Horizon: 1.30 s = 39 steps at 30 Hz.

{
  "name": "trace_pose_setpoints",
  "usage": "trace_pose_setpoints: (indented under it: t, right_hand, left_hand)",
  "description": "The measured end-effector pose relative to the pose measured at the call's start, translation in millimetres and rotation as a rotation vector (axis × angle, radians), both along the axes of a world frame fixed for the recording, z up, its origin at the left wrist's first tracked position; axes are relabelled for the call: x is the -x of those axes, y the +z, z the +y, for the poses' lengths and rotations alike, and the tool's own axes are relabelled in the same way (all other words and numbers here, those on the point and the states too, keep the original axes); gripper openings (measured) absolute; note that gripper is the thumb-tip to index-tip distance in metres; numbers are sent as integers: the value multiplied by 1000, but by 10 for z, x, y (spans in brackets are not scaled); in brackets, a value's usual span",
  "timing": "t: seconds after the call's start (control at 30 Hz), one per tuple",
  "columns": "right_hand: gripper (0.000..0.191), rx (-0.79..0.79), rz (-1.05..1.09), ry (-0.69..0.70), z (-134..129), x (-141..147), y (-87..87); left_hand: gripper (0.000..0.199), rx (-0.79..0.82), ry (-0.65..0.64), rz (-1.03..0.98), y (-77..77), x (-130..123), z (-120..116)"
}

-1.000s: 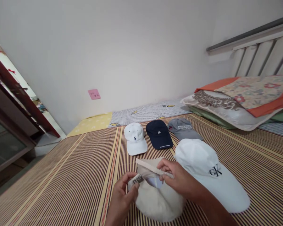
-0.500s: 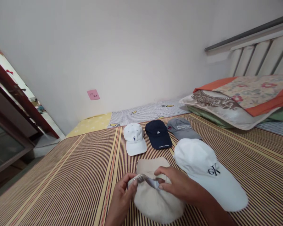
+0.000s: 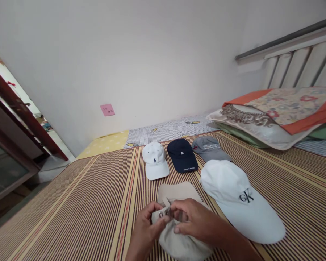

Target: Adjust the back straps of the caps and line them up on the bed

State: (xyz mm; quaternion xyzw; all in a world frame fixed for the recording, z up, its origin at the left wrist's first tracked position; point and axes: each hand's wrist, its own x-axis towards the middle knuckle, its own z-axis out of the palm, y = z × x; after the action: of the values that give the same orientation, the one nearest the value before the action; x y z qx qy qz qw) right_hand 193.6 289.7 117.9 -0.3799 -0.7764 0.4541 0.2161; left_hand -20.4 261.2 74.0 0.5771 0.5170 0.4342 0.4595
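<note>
A beige baseball cap lies upside down in front of me, its brim pointing to the wall. My left hand pinches the cap's back edge on the left, thumb on top. Beside that thumb sits a small metal buckle, with a beige strap end sticking up past it. My right hand has its fingers curled at the strap by the buckle, which they partly hide. To the right lies a white cap with black letters, close to my right forearm.
Beyond the beige cap lie a white cap, a navy cap and a grey cap in a row on the striped mat. Pillows are piled at the right. A pink note is on the wall.
My right hand has moved left from the cap's rear opening to the strap and buckle. The strap end now stands up between my hands. The other caps have stayed put.
</note>
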Motion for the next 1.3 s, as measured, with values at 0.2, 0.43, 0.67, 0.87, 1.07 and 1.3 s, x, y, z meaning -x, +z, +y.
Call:
trace_pose_setpoints:
  t: [0.2,0.43,0.67,0.87,1.07,1.3]
  right_hand:
    - [16,-54,-55,-30,6,34,-56]
    - [37,-123,-149,-79,43,-180,0]
    - [29,-89,99,-171,121,-310,-40]
    - [32,33,152,-113,125,-294,-42]
    - [29,208,388,-94,133,-315,-15]
    - [37,278,462,17,148,-366,-42]
  left_hand:
    - [25,-85,42,150,72,-44,-16]
    - [26,-217,58,234,205,-49,-59]
    - [18,-334,145,520,299,54,-62]
    - [26,-114,30,326,301,29,-99]
    - [40,-38,-37,82,149,97,-28]
    - [38,54,-121,-131,67,164,-16]
